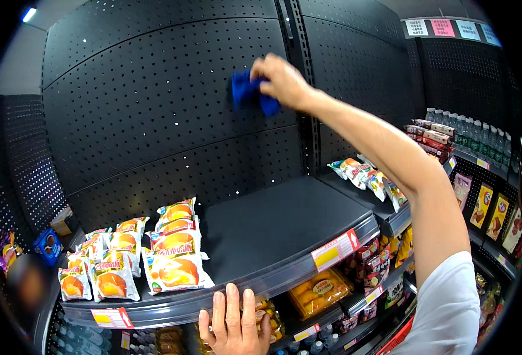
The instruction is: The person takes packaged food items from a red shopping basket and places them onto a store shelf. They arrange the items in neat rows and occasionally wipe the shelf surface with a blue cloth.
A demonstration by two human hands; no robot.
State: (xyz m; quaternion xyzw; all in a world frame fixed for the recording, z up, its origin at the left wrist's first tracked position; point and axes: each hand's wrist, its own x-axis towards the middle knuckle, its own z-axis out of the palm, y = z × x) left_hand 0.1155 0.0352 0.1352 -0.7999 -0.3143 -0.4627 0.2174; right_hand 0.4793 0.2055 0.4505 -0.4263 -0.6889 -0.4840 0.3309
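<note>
My right hand [283, 82] is raised at the upper middle and grips a blue cloth [248, 92] against, or just in front of, the black perforated back panel [154, 88] of a store shelf. The hand and cloth are slightly blurred. Low in the view, my left hand [234, 324] rests with its fingers spread on the clear price rail [269, 284] at the shelf's front edge. To its left, packaged bread buns [176, 262] stand in rows on the black shelf board [269, 222].
Bagged snacks [367, 177] lie on the adjoining shelf at right, near wrapped bars [434, 137] and water bottles [478, 137]. Beneath the board are a yellow pastry pack [320, 290] and other goods. A blue box [48, 246] stands at far left.
</note>
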